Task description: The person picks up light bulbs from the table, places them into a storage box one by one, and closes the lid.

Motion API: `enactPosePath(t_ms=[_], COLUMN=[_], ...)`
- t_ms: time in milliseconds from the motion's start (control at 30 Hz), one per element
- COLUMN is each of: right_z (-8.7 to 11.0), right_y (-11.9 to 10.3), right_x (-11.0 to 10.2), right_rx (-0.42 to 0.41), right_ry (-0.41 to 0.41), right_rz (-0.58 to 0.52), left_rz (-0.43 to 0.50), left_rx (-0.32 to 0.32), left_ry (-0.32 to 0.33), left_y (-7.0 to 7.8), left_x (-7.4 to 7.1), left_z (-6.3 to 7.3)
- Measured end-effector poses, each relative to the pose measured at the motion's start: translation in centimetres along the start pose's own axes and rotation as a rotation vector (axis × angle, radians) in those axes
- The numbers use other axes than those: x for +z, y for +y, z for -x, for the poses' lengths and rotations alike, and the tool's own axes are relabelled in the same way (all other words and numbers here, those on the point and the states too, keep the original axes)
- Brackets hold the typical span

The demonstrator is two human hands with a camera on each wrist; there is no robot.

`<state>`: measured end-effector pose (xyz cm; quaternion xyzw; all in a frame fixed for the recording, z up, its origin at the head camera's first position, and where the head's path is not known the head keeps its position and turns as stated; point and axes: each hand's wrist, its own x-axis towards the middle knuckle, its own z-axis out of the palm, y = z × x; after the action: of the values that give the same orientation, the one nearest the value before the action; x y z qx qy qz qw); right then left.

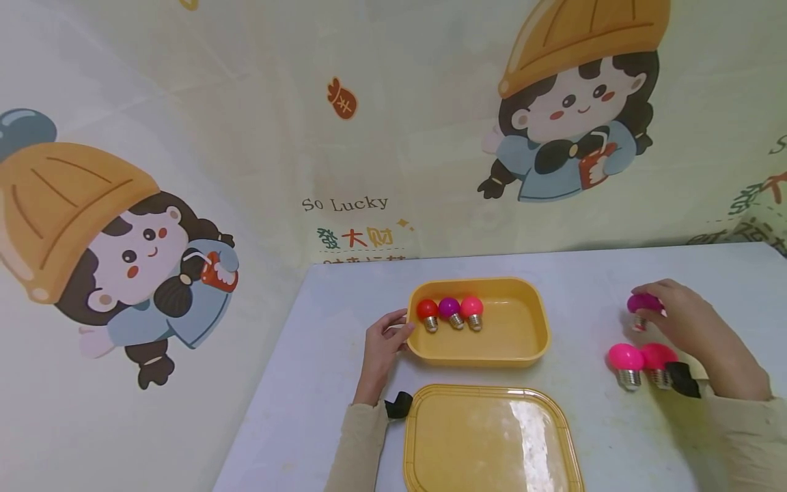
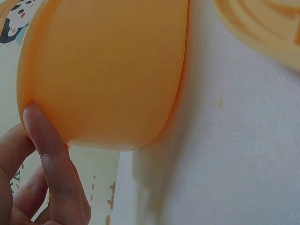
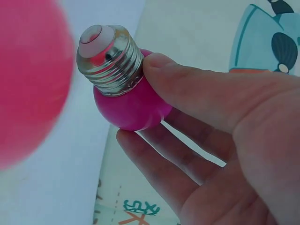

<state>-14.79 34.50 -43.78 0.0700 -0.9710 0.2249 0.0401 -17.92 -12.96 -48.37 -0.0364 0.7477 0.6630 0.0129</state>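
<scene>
My right hand (image 1: 697,321) grips a purple light bulb (image 3: 126,108) by its round globe. In the right wrist view, the thumb lies along the globe near the silver screw base, with fingers on the opposite side. My left hand (image 1: 382,348) pinches the left end of a yellow plastic box (image 1: 516,331), thumb and fingers at its wall. Inside that box, along the left half, lie a red bulb (image 1: 427,309), a purple bulb (image 1: 449,307) and a pink bulb (image 1: 472,306). Just below the right hand stand two pink bulbs, one left (image 1: 626,357) and one right (image 1: 660,355).
A yellow lid (image 1: 486,437) lies on the white table (image 1: 332,307) in front of the box. Behind the table hangs a pale cloth (image 1: 430,137) printed with cartoon figures and lettering. A black strap (image 1: 682,379) shows at the right wrist, close by the pink bulbs.
</scene>
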Motion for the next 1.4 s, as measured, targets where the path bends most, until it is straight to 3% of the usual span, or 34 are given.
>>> enactPosePath(t_ms=[300,533,900,1033,1400], right_z=[0.0,-0.1,-0.1,-0.1,-0.1], right_y=[-1.4,-2.5,-4.0,-4.6,-6.5], right_x=[-0.2,0.1,0.3,0.4,0.6], right_rx=[-0.005,-0.001,-0.093,-0.115,-0.077], right_ry=[0.009,0.016,0.06,0.078,0.027], right_rz=[-0.025,-0.038,-0.015,-0.019,-0.032], left_rz=[0.034,0.013,0.014,0.012,0.025], left_rx=[-0.016,-0.043,0.028,0.033,0.015], left_ry=[-0.017,-0.041,-0.018,-0.013,-0.017], left_y=[0.3,1.9,0.0,0.1,0.0], left_x=[-0.1,-0.2,-0.1,0.0,-0.1], left_z=[0.1,0.6,0.1,0.1,0.0])
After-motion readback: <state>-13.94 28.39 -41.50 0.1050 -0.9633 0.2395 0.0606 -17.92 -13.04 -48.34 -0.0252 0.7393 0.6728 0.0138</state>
